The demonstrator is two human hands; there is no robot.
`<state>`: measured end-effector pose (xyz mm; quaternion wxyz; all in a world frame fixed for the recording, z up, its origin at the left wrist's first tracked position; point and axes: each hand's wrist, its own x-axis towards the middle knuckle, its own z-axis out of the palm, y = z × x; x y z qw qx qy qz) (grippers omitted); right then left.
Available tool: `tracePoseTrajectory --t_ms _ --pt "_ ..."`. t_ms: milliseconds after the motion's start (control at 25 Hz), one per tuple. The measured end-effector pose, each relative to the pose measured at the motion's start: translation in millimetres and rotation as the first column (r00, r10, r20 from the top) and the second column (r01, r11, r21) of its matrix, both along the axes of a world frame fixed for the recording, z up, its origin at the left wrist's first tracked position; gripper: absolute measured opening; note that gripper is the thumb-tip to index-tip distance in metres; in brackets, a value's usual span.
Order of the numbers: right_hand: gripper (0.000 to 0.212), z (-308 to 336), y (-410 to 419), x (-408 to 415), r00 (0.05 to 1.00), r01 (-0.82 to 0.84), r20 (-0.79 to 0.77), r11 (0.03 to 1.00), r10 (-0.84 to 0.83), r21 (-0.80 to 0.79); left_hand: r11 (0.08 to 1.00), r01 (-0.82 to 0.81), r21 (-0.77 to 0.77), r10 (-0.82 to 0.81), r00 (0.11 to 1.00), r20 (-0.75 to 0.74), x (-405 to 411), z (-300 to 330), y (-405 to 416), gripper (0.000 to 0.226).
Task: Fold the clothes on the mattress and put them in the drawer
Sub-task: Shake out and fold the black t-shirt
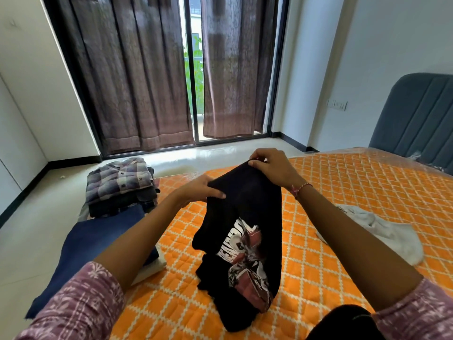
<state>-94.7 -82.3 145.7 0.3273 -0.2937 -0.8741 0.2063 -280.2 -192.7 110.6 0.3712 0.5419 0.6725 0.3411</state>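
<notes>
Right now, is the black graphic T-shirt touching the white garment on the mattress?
Apart. The head view shows bare orange mattress between the black graphic T-shirt, held up by both hands, and the white garment lying to its right.

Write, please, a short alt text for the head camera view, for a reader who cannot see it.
Both hands, left hand and right hand, hold up a black printed T-shirt over an orange mattress. Folded clothes are stacked at left; a white garment lies at right.

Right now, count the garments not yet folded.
2: the black T-shirt held up by both hands, and a white garment crumpled on the mattress at right. Others may be out of view.
</notes>
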Motion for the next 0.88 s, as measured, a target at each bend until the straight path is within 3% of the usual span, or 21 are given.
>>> tracePoseTrajectory --t_ms 120,200,280,400,480,560,640,680,720,760,840,880 --pt "0.013 -10 9 11 0.988 0.129 -0.071 0.982 -0.140 -0.140 0.949 -0.262 0.174 0.183 0.910 0.371 -1 -16 1 0.023" --pt "0.008 -6 11 17 0.994 0.100 0.067 0.959 -0.085 -0.266 0.947 -0.245 0.210 0.148 0.909 0.390 6 -11 6 0.026" --pt "0.008 0 0 16 0.985 -0.016 0.151 0.922 0.081 -0.387 0.970 -0.101 0.219 0.030 0.951 0.308 16 0 13 0.023" --pt "0.029 2 -12 7 0.972 -0.193 0.027 0.859 0.233 -0.475 0.969 0.034 0.247 -0.074 0.985 0.155 29 14 19 0.018" --pt "0.024 0 -12 2 0.980 -0.172 0.024 0.909 0.195 -0.380 0.966 -0.008 0.257 -0.051 0.973 0.223 31 11 19 0.017" --pt "0.017 -2 -5 -2 0.990 -0.079 0.106 0.983 0.097 -0.168 0.977 0.122 0.176 -0.157 0.966 0.203 29 -1 12 0.030" --pt "0.017 -1 0 -2 0.995 -0.009 0.099 0.997 0.017 -0.082 0.956 0.287 -0.057 -0.292 0.950 -0.110 24 -32 8 0.042" --pt "0.018 0 3 0 0.997 0.022 0.070 0.997 -0.017 -0.078 0.949 0.287 -0.129 -0.311 0.913 -0.263 17 -50 6 0.032" --pt "0.018 1 7 4 0.998 0.056 0.043 0.995 -0.053 -0.082 0.965 0.225 -0.133 -0.258 0.902 -0.346 10 -66 3 0.016" --pt "0.017 3 12 9 0.996 0.091 0.006 0.991 -0.091 -0.096 0.987 0.144 -0.069 -0.159 0.935 -0.318 2 -78 0 0.004" --pt "0.013 6 25 25 0.987 0.130 -0.073 0.975 -0.145 -0.181 0.989 -0.117 0.091 0.119 0.993 -0.008 -10 -78 -4 0.008" --pt "0.013 9 30 33 0.982 0.132 -0.100 0.963 -0.159 -0.236 0.957 -0.244 0.156 0.227 0.967 0.117 -14 -70 -5 0.013"
